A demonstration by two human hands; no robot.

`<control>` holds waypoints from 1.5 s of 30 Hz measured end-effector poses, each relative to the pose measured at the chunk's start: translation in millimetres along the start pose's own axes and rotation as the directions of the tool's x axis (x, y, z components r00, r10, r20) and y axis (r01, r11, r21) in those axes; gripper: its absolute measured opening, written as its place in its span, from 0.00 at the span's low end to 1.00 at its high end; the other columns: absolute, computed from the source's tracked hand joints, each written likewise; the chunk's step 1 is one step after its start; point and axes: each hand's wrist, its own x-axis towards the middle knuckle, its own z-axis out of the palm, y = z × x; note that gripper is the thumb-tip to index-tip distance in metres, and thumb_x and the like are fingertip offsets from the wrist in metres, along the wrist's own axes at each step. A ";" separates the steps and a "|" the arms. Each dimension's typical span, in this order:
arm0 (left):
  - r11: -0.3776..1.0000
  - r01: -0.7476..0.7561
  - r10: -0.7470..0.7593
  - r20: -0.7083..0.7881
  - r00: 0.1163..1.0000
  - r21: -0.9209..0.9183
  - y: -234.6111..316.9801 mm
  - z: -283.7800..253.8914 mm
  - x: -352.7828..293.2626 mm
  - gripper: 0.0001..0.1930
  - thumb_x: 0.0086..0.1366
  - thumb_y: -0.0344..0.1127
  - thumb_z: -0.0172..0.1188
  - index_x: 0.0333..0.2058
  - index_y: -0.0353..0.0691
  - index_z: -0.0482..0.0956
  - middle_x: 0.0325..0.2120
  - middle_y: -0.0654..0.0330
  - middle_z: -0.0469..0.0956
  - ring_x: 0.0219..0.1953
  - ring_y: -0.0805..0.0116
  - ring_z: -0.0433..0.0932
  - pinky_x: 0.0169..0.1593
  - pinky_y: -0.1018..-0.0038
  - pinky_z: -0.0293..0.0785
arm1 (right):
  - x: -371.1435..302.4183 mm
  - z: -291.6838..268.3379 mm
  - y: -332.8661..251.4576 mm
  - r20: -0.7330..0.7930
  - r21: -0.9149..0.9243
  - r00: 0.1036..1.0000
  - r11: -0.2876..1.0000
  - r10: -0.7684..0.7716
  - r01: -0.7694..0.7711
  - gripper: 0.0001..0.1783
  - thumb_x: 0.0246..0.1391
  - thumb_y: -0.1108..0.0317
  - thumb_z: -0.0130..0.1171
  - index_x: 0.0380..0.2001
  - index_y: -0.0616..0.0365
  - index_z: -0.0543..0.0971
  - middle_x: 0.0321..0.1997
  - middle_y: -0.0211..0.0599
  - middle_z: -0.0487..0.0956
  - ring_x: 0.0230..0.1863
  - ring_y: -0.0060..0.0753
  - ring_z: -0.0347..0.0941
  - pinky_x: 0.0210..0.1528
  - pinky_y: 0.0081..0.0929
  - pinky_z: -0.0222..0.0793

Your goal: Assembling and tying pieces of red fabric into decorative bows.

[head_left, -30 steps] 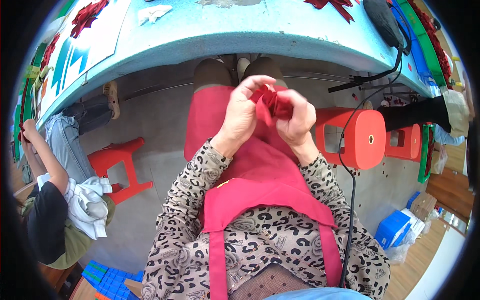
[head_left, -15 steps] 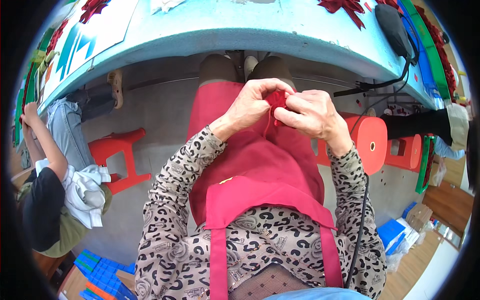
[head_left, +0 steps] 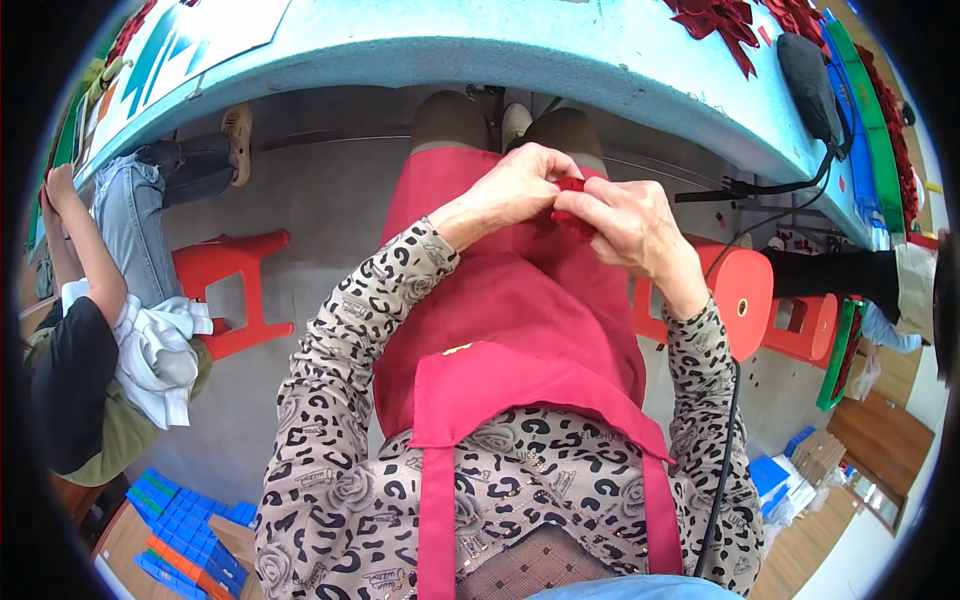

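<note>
Above my red apron [head_left: 500,310], both hands meet over a small piece of dark red ribbon [head_left: 572,186], folded or bunched up. My left hand [head_left: 518,188] is closed, its thumb and fingers pinching the ribbon's left side. Across from it, my right hand [head_left: 632,222] grips the ribbon's right side with bent fingers. Most of the ribbon is hidden by the fingers, so its exact shape cannot be made out. A finished-looking dark red ribbon bow [head_left: 722,25] lies on the light blue table [head_left: 480,62] beyond my knees.
A dark pouch-like object [head_left: 806,85] with a black strap hangs at the table's right edge. Red stools [head_left: 738,305] stand to my right, another red stool [head_left: 240,290] to my left. Nearby sits another person [head_left: 85,370]. A green tray [head_left: 868,120] holds red ribbon pieces.
My left fingers have closed in nearer to my right hand, and less of the ribbon hangs below them. The whole view has shifted slightly.
</note>
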 end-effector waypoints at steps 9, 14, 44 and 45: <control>0.982 0.069 -0.046 -0.129 0.991 0.175 -1.1 -3.0 7.7 0.09 0.52 0.20 0.53 0.32 0.35 0.78 0.22 0.69 0.74 0.21 0.84 0.67 0.23 0.85 0.61 | -15.9 24.7 -6.6 -0.259 0.126 0.938 0.971 0.231 -0.204 0.14 0.39 0.72 0.61 0.34 0.51 0.76 0.20 0.31 0.67 0.20 0.33 0.70 0.20 0.28 0.66; 0.896 0.019 0.025 -0.093 0.995 0.445 -1.5 2.7 18.2 0.12 0.48 0.19 0.52 0.34 0.31 0.78 0.24 0.63 0.76 0.26 0.78 0.72 0.29 0.80 0.68 | -27.2 24.0 2.1 -0.088 -0.064 0.990 0.991 0.112 -0.118 0.13 0.40 0.70 0.60 0.34 0.51 0.76 0.21 0.31 0.67 0.19 0.31 0.70 0.20 0.28 0.66; 0.957 0.006 0.075 -0.267 0.961 0.291 -16.2 15.1 40.9 0.08 0.57 0.22 0.51 0.35 0.34 0.77 0.27 0.66 0.76 0.26 0.82 0.71 0.28 0.84 0.66 | -41.1 39.7 13.3 -0.264 0.161 0.869 0.907 0.418 -0.388 0.14 0.45 0.76 0.59 0.39 0.54 0.77 0.24 0.34 0.74 0.23 0.32 0.74 0.24 0.25 0.69; 0.972 -0.053 0.118 -0.282 0.952 0.229 -18.7 19.3 41.7 0.08 0.57 0.22 0.52 0.35 0.34 0.76 0.27 0.66 0.77 0.27 0.82 0.72 0.29 0.84 0.67 | -41.2 38.9 13.6 -0.342 0.266 0.828 0.891 0.445 -0.369 0.13 0.46 0.77 0.58 0.39 0.56 0.77 0.26 0.35 0.75 0.26 0.29 0.75 0.26 0.23 0.70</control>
